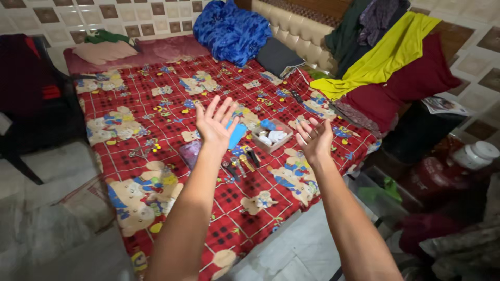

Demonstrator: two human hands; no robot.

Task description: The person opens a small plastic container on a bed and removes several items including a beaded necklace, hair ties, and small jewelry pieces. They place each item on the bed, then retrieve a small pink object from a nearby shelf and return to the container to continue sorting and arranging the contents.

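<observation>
Fingers (225,106) of the left hand (214,126) are spread wide and grasp nothing, the palm raised over the bed (130,125). The right hand (314,139) is up beside it, fingers loosely curled and released, also empty. Both hands hang in the air, apart from each other and from everything below.

Between the hands, on the bed, sits a small box (272,136) with white and blue bits inside. Just left of it lies a blue card (237,136), partly behind the left hand. Below them, a row of small tools (240,162) lies between the forearms. A purple pouch (190,153) rests beside the left forearm, which hides its right edge.

The bed is covered by a red checked sheet (156,104) with cartoon bears. At its head lie a blue cloth (232,31) and a grey pillow (280,58). Right of it, yellow, maroon and dark clothes (390,62) are piled up. A white jar (475,155) stands far right, a dark chair (31,99) far left.
</observation>
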